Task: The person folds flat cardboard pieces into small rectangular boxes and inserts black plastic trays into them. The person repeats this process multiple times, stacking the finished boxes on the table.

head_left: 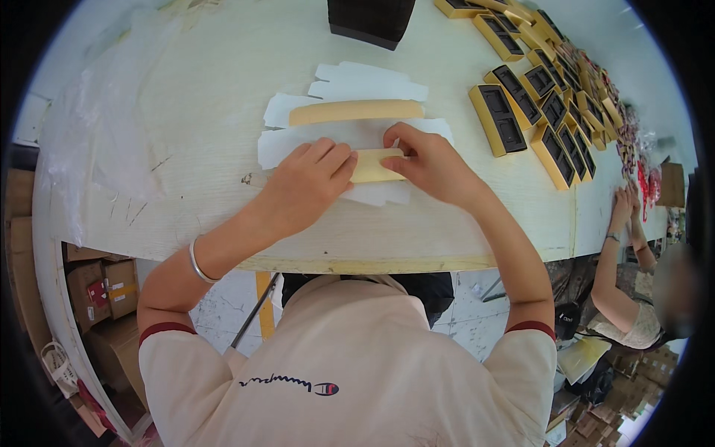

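A flat cardboard box blank [279, 141], white with gold panels and notched edges, lies on the table before me. One gold strip [356, 112] runs across its far half, and a second gold panel [376, 167] shows at the near side between my hands. My left hand [309, 182] is closed, its bent fingers pressed together over the left end of the near panel. At the right end, my right hand [432, 160] pinches the same panel between thumb and fingers. White flaps stick out beneath it toward me. My fingers hide both ends of the panel.
Many gold boxes with black inserts [503, 119] are heaped at the right. A black box [370, 22] stands at the far middle. Clear plastic film [97, 141] lies at the left. Another person's hands [625, 205] work at the far right. Cartons [108, 290] sit below the table.
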`<state>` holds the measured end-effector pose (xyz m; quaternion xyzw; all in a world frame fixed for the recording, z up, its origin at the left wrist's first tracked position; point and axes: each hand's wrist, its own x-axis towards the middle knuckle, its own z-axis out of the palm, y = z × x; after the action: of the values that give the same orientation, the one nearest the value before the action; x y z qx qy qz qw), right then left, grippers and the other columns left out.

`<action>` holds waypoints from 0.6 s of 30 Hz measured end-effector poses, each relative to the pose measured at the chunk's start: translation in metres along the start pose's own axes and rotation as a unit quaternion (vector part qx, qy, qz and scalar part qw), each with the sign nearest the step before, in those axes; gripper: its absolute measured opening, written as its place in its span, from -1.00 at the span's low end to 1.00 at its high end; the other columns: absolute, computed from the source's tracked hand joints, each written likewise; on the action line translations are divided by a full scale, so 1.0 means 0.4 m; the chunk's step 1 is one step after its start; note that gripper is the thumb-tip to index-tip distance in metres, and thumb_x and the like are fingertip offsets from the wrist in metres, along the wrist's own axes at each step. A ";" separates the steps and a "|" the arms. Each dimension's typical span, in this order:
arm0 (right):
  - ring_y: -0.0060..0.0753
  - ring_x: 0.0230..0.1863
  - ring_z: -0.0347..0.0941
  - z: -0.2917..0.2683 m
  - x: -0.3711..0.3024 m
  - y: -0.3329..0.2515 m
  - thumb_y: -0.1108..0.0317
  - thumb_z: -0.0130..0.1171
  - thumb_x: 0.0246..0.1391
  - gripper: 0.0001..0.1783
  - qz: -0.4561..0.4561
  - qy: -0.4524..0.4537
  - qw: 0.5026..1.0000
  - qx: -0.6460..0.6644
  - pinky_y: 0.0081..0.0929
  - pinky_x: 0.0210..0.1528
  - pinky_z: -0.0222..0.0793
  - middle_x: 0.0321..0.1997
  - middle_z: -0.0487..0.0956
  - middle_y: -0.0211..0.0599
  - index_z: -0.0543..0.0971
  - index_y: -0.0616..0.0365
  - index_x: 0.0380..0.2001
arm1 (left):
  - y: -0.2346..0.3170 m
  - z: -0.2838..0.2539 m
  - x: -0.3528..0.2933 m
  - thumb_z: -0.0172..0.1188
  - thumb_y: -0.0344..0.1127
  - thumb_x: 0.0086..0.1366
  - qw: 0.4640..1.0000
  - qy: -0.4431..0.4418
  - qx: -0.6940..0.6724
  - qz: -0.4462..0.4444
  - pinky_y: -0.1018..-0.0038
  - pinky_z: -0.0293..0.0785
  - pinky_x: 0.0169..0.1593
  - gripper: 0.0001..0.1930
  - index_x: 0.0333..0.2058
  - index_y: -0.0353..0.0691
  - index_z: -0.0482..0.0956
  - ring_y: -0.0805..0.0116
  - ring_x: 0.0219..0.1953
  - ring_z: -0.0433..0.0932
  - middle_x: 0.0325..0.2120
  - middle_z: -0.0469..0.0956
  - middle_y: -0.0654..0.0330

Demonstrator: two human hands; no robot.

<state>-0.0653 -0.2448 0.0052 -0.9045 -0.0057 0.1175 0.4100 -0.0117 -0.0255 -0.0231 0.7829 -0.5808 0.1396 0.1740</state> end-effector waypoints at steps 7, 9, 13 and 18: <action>-0.25 -0.11 0.41 0.048 -0.024 0.020 0.43 0.20 -0.10 -0.83 -0.323 0.170 0.861 -0.354 -0.30 -0.18 0.33 -0.28 0.48 -0.25 0.49 0.16 -0.37 | -0.048 0.023 0.009 0.20 -0.44 0.07 0.999 -0.002 -0.033 0.026 0.41 0.47 -0.36 -0.79 -0.26 -0.29 0.52 0.25 -0.37 0.49 -0.40 0.48 0.18; -0.20 -0.15 0.44 0.036 0.002 0.021 0.51 0.13 -0.08 -0.89 -0.262 0.091 0.908 -0.315 -0.28 -0.20 0.35 -0.33 0.49 -0.22 0.51 0.16 -0.40 | -0.047 0.013 0.017 0.18 -0.45 0.08 0.998 0.003 -0.065 0.001 0.39 0.47 -0.37 -0.82 -0.28 -0.25 0.53 0.24 -0.38 0.50 -0.43 0.50 0.19; -0.09 -0.28 0.46 0.027 0.082 0.018 0.57 0.06 -0.10 -0.89 -0.195 0.065 0.946 -0.250 -0.24 -0.26 0.37 -0.42 0.51 -0.16 0.52 0.19 -0.44 | -0.067 0.004 0.060 0.14 -0.47 0.07 0.989 -0.041 -0.076 -0.119 0.39 0.46 -0.41 -0.89 -0.37 -0.23 0.53 0.22 -0.39 0.49 -0.50 0.49 0.21; -0.10 -0.30 0.48 0.019 0.075 0.021 0.54 0.07 -0.10 -0.84 -0.204 0.042 0.949 -0.236 -0.24 -0.25 0.37 -0.42 0.52 -0.19 0.52 0.14 -0.37 | -0.077 -0.092 0.099 0.21 -0.35 0.13 0.984 0.158 -0.030 -0.080 0.33 0.45 -0.37 -0.83 -0.30 -0.24 0.56 0.14 -0.35 0.50 -0.38 0.57 0.19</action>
<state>-0.0386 -0.2417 -0.0122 -0.9590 -0.2008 -0.0114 0.1995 0.0283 -0.0355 0.0233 0.7893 -0.4857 0.2293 0.2976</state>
